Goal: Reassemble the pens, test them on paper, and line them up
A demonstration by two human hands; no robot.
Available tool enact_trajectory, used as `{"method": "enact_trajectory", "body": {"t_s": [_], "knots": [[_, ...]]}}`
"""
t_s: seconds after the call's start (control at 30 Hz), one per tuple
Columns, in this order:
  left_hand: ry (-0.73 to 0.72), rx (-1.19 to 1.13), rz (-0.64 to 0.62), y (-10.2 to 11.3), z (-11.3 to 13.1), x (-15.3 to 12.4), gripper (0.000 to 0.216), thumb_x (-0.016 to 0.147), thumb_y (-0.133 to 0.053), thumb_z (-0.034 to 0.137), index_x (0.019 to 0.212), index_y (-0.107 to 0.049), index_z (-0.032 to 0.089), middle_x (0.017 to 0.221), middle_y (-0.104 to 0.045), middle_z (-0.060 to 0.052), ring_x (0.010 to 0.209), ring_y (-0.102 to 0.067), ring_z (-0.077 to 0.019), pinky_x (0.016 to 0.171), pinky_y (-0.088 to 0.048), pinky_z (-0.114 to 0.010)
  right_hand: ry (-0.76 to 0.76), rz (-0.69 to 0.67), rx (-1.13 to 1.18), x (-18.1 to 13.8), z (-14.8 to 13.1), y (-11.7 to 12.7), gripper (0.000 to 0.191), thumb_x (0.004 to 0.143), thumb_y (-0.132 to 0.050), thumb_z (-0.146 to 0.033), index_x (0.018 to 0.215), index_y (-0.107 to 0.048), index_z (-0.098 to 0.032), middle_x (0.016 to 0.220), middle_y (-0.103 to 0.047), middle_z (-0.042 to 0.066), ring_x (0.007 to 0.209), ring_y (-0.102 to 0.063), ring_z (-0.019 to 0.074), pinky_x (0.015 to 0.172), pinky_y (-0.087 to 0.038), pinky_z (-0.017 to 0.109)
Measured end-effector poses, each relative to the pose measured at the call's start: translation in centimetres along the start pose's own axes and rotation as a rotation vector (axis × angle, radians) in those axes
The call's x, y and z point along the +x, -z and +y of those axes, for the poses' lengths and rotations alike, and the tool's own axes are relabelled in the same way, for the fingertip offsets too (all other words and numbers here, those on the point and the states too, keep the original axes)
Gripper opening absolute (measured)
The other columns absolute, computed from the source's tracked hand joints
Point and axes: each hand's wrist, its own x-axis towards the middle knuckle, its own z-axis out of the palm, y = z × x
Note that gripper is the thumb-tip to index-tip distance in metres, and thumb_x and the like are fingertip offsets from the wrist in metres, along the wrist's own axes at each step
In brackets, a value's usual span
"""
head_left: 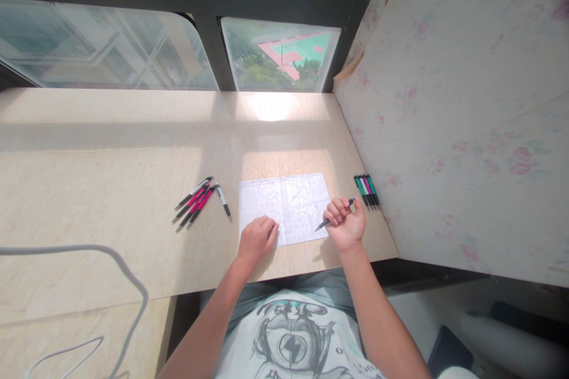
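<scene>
A white sheet of paper [297, 195] with a row of holes along its far edge and a crease down its middle lies on the table. My left hand [258, 240] rests palm down on its near left corner, fingers curled; what is under them, if anything, is hidden. In my right hand [347, 226], turned palm up at the sheet's right edge, the fingers are wrapped round a dark pen [323, 224]. Its tip points down and left over the paper.
Several pink and white pens [194, 207] lie left of the sheet, with a white and black pen [223, 201] beside them. Several green, white and purple pens [366, 190] line up by the flowered wall [444, 130]. A grey cable [120, 263] crosses the table's left part.
</scene>
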Motion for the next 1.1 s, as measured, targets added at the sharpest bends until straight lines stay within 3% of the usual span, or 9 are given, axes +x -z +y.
{"method": "enact_trajectory", "body": {"t_s": [0.17,0.27,0.37,0.47,0.6,0.7,0.83,0.93,1.1], "knots": [[0.001,-0.217,0.01,0.7,1.1,0.2,0.026,0.092,-0.042,0.033,0.085,-0.064,0.021,0.082,-0.064,-0.007,0.076,-0.057,-0.0195,0.071,-0.041,-0.032,-0.036,-0.033,-0.184,-0.1,0.8,-0.7,0.033,0.091,-0.047,-0.047,0.07,-0.052,-0.023,0.06,-0.033,-0.004,0.049,-0.035,0.0112,0.047,-0.039,0.024],[0.001,-0.527,0.007,0.7,3.2,0.6,0.022,0.091,-0.047,0.034,0.094,-0.065,0.021,0.093,-0.067,-0.006,0.073,-0.058,-0.0164,0.069,-0.044,-0.03,-0.023,-0.084,-0.402,-0.6,2.1,-1.4,0.028,0.09,-0.052,-0.047,0.079,-0.06,-0.022,0.07,-0.05,0.0,0.065,-0.05,0.0141,0.064,-0.047,0.029],[0.018,-0.822,-0.045,-0.3,5.5,1.0,0.027,0.086,-0.056,0.035,0.108,-0.064,0.021,0.104,-0.068,-0.008,0.076,-0.062,-0.0163,0.066,-0.047,-0.028,-0.013,-0.197,-0.703,-1.2,3.5,-2.0,0.027,0.089,-0.055,-0.047,0.089,-0.066,-0.022,0.089,-0.061,0.004,0.085,-0.058,0.0181,0.08,-0.048,0.033],[0.129,-1.023,0.002,-1.3,6.8,1.4,0.023,0.082,-0.061,0.034,0.096,-0.067,0.017,0.084,-0.069,-0.006,0.072,-0.062,-0.0177,0.067,-0.048,-0.03,0.016,-0.337,-1.016,-1.5,4.3,-1.9,0.027,0.088,-0.058,-0.045,0.098,-0.069,-0.022,0.103,-0.065,0.006,0.098,-0.059,0.0213,0.088,-0.046,0.034],[0.352,-1.381,0.112,-1.4,6.4,1.7,0.026,0.079,-0.067,0.037,0.092,-0.067,0.015,0.084,-0.069,-0.006,0.073,-0.063,-0.0166,0.068,-0.049,-0.028,0.047,-0.302,-1.209,-1.2,4.5,-0.9,0.033,0.089,-0.054,-0.047,0.106,-0.068,-0.022,0.105,-0.067,0.006,0.095,-0.061,0.0211,0.082,-0.049,0.033],[0.484,-1.597,0.205,-0.7,5.6,1.6,0.028,0.075,-0.073,0.035,0.093,-0.065,0.015,0.09,-0.07,-0.006,0.074,-0.064,-0.0134,0.07,-0.049,-0.025,-0.032,-0.22,-1.196,-1.2,4.5,-0.1,0.036,0.088,-0.053,-0.051,0.085,-0.068,-0.02,0.079,-0.068,0.004,0.074,-0.061,0.018,0.068,-0.048,0.029],[0.536,-1.703,0.232,0.0,5.1,1.3,0.036,0.071,-0.078,0.03,0.1,-0.063,0.018,0.092,-0.072,-0.005,0.076,-0.066,-0.0122,0.072,-0.05,-0.023,-0.125,-0.1,-0.982,-1.6,5.1,0.0,0.039,0.083,-0.059,-0.055,0.07,-0.062,-0.018,0.055,-0.054,-0.002,0.049,-0.045,0.0105,0.049,-0.035,0.023],[0.512,-1.697,0.194,0.3,5.2,1.1,0.033,0.07,-0.078,0.032,0.097,-0.065,0.017,0.098,-0.073,-0.008,0.081,-0.069,-0.0158,0.074,-0.051,-0.025,-0.201,0.011,-0.75,-1.7,6.0,-0.3,0.043,0.083,-0.059,-0.057,0.065,-0.057,-0.018,0.049,-0.044,-0.005,0.043,-0.034,0.0072,0.042,-0.025,0.021],[0.383,-1.568,0.139,0.9,5.0,1.0,0.031,0.078,-0.07,0.038,0.099,-0.067,0.016,0.106,-0.072,-0.013,0.087,-0.071,-0.0221,0.079,-0.054,-0.032,-0.32,0.073,-0.516,-1.5,6.8,-0.3,0.047,0.082,-0.057,-0.06,0.06,-0.05,-0.019,0.047,-0.035,-0.007,0.04,-0.029,0.0061,0.039,-0.02,0.02]]}}
